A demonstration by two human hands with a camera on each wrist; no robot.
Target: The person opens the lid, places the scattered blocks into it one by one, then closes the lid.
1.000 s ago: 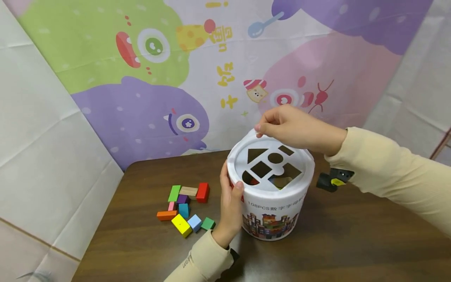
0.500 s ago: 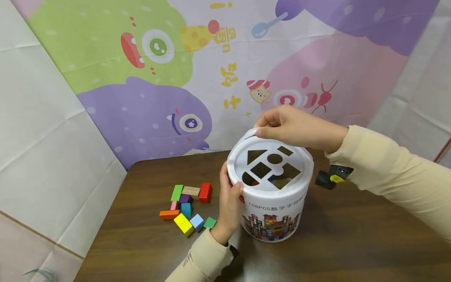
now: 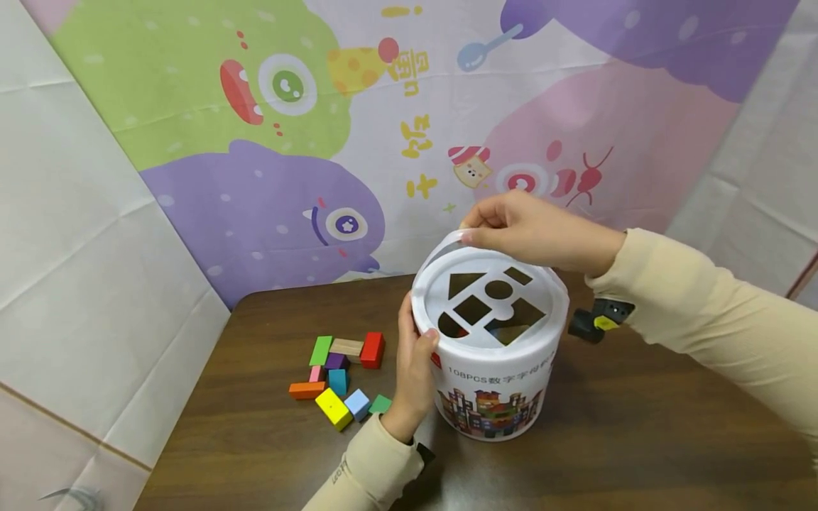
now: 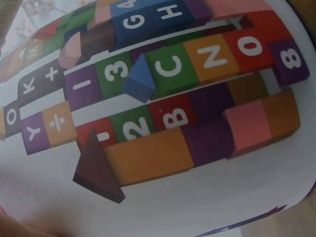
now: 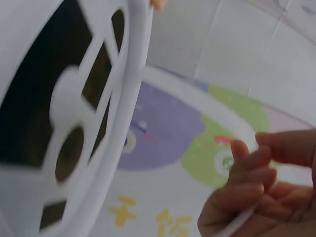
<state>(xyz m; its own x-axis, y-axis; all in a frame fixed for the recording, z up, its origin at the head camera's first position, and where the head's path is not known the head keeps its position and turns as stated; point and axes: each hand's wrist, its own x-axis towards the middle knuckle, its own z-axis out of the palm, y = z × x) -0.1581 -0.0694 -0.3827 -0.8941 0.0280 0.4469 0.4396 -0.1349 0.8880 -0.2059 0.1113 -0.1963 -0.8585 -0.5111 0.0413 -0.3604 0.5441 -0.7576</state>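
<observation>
A white bucket (image 3: 488, 372) printed with a block castle stands on the table, its lid (image 3: 441, 297) cut with holes of several shapes. My left hand (image 3: 414, 372) holds its left side, thumb up near the lid's rim and fingers round the wall. Pinched between the thumb and fingers of my right hand (image 3: 533, 231) is the bucket's white carry handle (image 3: 439, 246), raised off the back of the rim. The right wrist view shows the handle (image 5: 197, 96) arching away from the lid into the curled fingers. Printed letter blocks on the bucket wall (image 4: 163, 210) fill the left wrist view.
Several loose wooden blocks lie left of the bucket on the brown table (image 3: 255, 440), among them a red block (image 3: 372, 350), a yellow block (image 3: 333, 409) and an orange block (image 3: 307, 389). A cartoon-printed cloth (image 3: 409, 92) hangs behind. Through the lid's holes, blocks show inside.
My right hand has lifted the handle, so a gap now shows between it and the lid's back rim. The left hand keeps its hold; the view has shifted slightly.
</observation>
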